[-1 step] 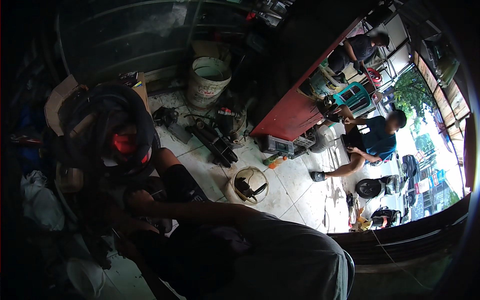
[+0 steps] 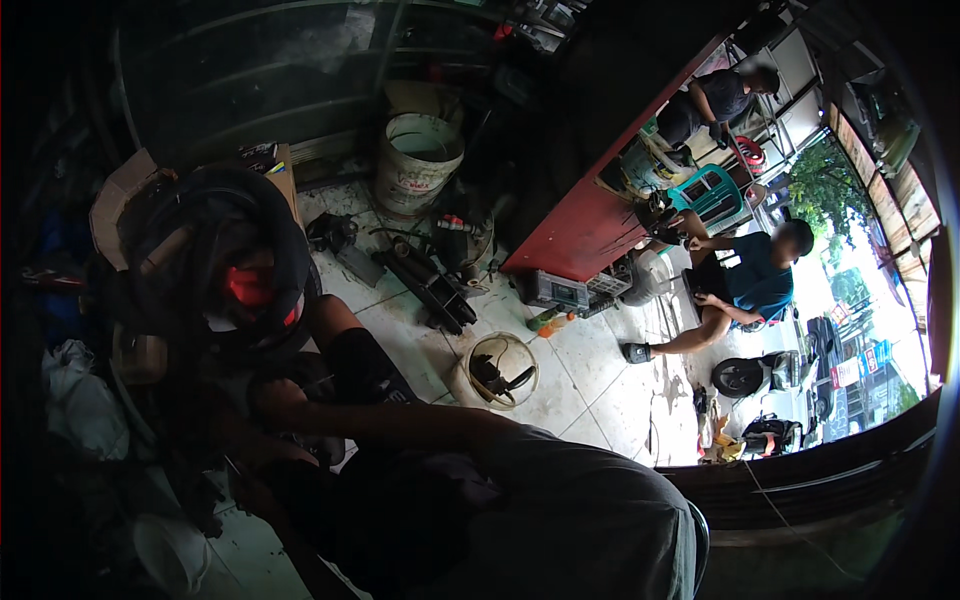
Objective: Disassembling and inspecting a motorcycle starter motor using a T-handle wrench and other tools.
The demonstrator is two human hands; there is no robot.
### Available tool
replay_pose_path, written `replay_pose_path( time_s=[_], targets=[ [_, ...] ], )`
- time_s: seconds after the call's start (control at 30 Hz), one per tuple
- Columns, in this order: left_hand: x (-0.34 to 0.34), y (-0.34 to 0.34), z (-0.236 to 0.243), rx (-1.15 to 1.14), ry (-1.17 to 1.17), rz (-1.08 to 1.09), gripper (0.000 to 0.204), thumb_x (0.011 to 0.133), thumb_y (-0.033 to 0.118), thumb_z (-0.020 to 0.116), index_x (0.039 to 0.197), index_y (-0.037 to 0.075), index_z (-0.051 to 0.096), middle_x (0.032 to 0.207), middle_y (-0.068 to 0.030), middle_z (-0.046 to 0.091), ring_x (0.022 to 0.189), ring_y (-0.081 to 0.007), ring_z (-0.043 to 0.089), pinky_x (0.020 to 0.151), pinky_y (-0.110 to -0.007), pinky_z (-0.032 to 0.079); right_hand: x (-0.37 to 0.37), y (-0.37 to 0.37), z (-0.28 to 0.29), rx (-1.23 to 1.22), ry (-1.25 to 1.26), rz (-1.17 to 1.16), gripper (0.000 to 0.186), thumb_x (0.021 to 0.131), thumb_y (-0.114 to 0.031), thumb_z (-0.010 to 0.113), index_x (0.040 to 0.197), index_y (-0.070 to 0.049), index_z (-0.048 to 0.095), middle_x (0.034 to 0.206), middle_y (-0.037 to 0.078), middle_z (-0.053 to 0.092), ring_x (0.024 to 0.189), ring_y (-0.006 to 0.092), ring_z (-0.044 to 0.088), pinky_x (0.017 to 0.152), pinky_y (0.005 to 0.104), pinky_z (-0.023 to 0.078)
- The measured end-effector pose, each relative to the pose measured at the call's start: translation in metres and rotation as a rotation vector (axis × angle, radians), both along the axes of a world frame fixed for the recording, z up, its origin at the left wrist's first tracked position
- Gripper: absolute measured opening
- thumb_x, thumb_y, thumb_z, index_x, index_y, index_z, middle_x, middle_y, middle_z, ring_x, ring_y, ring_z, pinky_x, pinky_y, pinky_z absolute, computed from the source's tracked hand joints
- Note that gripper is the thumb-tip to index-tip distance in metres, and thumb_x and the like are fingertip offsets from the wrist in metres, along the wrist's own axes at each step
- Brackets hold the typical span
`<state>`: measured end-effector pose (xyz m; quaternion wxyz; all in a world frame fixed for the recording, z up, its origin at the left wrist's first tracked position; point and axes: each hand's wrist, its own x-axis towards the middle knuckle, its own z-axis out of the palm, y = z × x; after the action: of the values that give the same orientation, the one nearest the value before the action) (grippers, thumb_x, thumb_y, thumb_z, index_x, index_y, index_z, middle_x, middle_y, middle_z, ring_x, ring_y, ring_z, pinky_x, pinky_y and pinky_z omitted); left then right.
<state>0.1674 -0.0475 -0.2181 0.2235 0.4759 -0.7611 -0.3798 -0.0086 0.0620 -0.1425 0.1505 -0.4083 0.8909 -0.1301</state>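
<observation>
My right hand point(image 2: 280, 397) is closed in a fist over a dark mechanical part point(image 2: 318, 445) in deep shadow. A thin pale rod point(image 2: 319, 380) shows beside its knuckles; what the fist grips is hidden. Lower down, my left hand point(image 2: 252, 492) has its fingers curled near a thin, light-edged tool point(image 2: 232, 464). Its kind is too dark to make out. Beyond the hands stands a large black tyre point(image 2: 285, 215), with a red part point(image 2: 248, 286) showing through its ring.
A whitish bucket point(image 2: 418, 178) stands behind loose dark machine parts point(image 2: 425, 285) on the tiles. Nearer lies a round basin point(image 2: 530, 365) with dark parts inside. A red-sided counter point(image 2: 575, 225) runs toward a seated person point(image 2: 760, 270) and another person point(image 2: 725, 95). A white container point(image 2: 170, 553) sits lower left.
A thin pale rod now shows more plainly beside my right fist. Both arms have otherwise stayed almost in place.
</observation>
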Motion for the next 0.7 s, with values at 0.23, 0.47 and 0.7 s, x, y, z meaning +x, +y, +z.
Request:
replay_pose_path(
  time_s=[0.23,0.47,0.7],
  targets=[
    [0.004,-0.003,-0.001,0.069,-0.101,-0.008,0.052,0.089,0.047,0.043,0.099,0.001,0.064,0.088,-0.0172,0.065,0.078,-0.0290,0.061,0.069,-0.038,0.047,-0.007,-0.004,0.006,0.085,-0.095,0.158,0.022,0.075,-0.024,0.059,0.087,-0.006,0.065,0.090,0.014,0.064,0.084,0.0275,0.063,0.067,0.0388,0.052],
    [-0.005,0.005,0.028,0.181,-0.143,0.016,0.055,0.088,0.049,0.045,0.102,-0.001,0.061,0.094,-0.0178,0.063,0.082,-0.0291,0.060,0.073,-0.036,0.047,-0.015,0.003,0.009,0.097,-0.163,0.078,0.026,0.075,-0.027,0.059,0.088,-0.006,0.065,0.090,0.014,0.064,0.081,0.0282,0.064,0.067,0.0407,0.051],
    [0.006,0.011,0.031,0.073,-0.291,0.050,0.039,0.089,0.037,0.049,0.093,0.001,0.064,0.071,-0.0167,0.059,0.064,-0.0283,0.055,0.057,-0.038,0.041,0.000,0.010,0.054,0.154,-0.061,0.113,0.034,0.076,-0.032,0.059,0.096,-0.004,0.060,0.096,0.017,0.061,0.090,0.0301,0.061,0.074,0.0414,0.050]
  ],
)
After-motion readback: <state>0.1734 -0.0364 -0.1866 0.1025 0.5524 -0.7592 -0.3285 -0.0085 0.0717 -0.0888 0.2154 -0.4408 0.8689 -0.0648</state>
